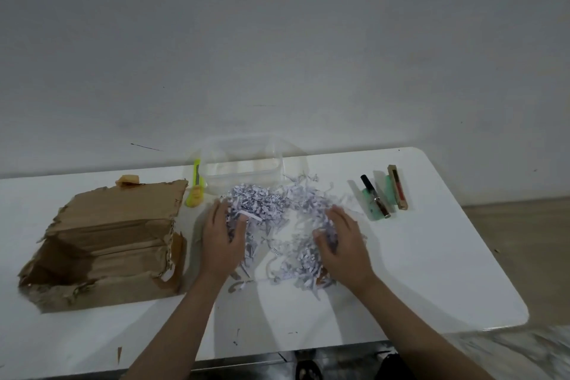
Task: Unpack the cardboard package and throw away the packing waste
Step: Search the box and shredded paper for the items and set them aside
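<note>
A pile of shredded white and purple paper (279, 219) lies spread on the white table (431, 271). My left hand (223, 236) rests on the pile's left side with fingers loosely spread into the shreds. My right hand (342, 239) lies on the pile's right side, fingers relaxed over the paper. The torn, opened cardboard box (108, 244) sits to the left, its cut side facing me, inside looking empty.
A clear plastic container (243, 168) stands behind the pile by the wall. A yellow-green box cutter (196, 185) lies between box and container. Small cosmetic items (382, 194) lie to the right. A cardboard scrap (119, 354) lies near the front edge.
</note>
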Available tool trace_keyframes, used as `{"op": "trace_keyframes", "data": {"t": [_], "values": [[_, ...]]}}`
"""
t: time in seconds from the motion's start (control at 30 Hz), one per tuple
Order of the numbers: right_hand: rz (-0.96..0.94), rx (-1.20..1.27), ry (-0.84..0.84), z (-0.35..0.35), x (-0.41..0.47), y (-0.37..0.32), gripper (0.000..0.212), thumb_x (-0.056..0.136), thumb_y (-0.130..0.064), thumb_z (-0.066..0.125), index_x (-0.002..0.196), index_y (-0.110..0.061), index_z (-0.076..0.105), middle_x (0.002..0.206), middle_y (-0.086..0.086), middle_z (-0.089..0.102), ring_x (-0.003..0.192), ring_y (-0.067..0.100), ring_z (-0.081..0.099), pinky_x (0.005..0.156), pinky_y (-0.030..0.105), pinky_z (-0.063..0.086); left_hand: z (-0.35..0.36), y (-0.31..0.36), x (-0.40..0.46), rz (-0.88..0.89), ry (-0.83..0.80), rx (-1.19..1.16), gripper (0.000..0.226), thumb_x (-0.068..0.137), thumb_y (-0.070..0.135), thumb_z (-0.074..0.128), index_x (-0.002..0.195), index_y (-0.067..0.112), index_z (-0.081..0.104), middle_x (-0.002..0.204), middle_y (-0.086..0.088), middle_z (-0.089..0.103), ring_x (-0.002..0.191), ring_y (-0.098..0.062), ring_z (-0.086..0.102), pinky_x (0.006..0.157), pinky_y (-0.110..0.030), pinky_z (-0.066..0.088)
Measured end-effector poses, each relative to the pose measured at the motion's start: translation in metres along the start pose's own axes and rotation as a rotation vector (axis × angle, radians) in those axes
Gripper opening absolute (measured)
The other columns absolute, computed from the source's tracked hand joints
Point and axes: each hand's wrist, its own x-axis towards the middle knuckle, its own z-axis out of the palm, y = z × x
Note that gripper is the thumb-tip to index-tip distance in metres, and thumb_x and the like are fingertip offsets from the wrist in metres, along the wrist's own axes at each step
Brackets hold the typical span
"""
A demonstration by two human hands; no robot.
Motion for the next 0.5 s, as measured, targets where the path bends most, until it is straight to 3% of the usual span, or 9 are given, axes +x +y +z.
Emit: {"op": "trace_keyframes", "data": {"t": [0.07,0.13,0.2,0.3,0.4,0.5], "values": [[-0.044,0.095,-0.065,0.011,0.0,-0.013,0.064,0.089,-0.058,0.043,0.134,-0.013,0.049,0.14,0.004,0.049,0.132,0.015,0.04,0.109,0.028,0.036,0.005,-0.003,-0.005,0.024,-0.017,-0.076,0.062,0.089,0.058,0.042,0.138,0.021,0.045,0.134,-0.007,0.052,0.114,-0.023,0.056,0.093,-0.046,0.049],[-0.122,0.141,-0.003,0.014,0.005,-0.027,0.055,0.091,-0.053,0.046,0.126,-0.012,0.056,0.13,0.004,0.056,0.125,0.013,0.048,0.104,0.022,0.04,0.004,0.0,-0.01,0.03,0.045,-0.138,0.053,0.089,0.058,0.044,0.131,0.029,0.052,0.121,-0.001,0.054,0.091,-0.018,0.061,0.074,-0.039,0.055],[-0.202,0.151,0.15,0.009,0.019,-0.033,0.043,0.091,-0.041,0.051,0.115,-0.007,0.06,0.116,0.007,0.06,0.113,0.012,0.053,0.099,0.014,0.04,-0.001,0.004,-0.012,0.031,0.17,-0.148,0.05,0.088,0.053,0.046,0.127,0.023,0.058,0.122,-0.003,0.047,0.102,-0.007,0.054,0.079,-0.031,0.054],[-0.206,0.12,0.24,-0.003,0.062,-0.034,0.039,0.091,-0.036,0.049,0.112,-0.005,0.061,0.112,0.008,0.062,0.108,0.016,0.054,0.096,0.019,0.041,-0.008,0.008,-0.009,0.046,0.265,-0.087,0.058,0.087,0.052,0.045,0.127,0.01,0.057,0.134,-0.012,0.041,0.124,-0.02,0.042,0.092,-0.031,0.047],[-0.067,-0.002,-0.001,0.001,0.112,-0.018,0.052,0.092,-0.043,0.04,0.13,-0.009,0.052,0.135,0.01,0.053,0.128,0.023,0.044,0.109,0.038,0.033,-0.009,0.008,-0.006,-0.05,0.218,-0.025,0.062,0.091,0.048,0.043,0.136,0.005,0.047,0.149,-0.014,0.029,0.137,-0.024,0.03,0.095,-0.02,0.037],[0.034,-0.122,-0.317,0.014,0.149,-0.004,0.052,0.098,-0.041,0.036,0.144,-0.017,0.036,0.155,0.004,0.029,0.144,0.023,0.022,0.117,0.052,0.015,-0.001,0.003,-0.004,-0.13,0.157,0.004,0.073,0.089,0.057,0.036,0.144,0.01,0.034,0.157,-0.008,0.016,0.144,-0.023,0.018,0.109,-0.04,0.033]]}}
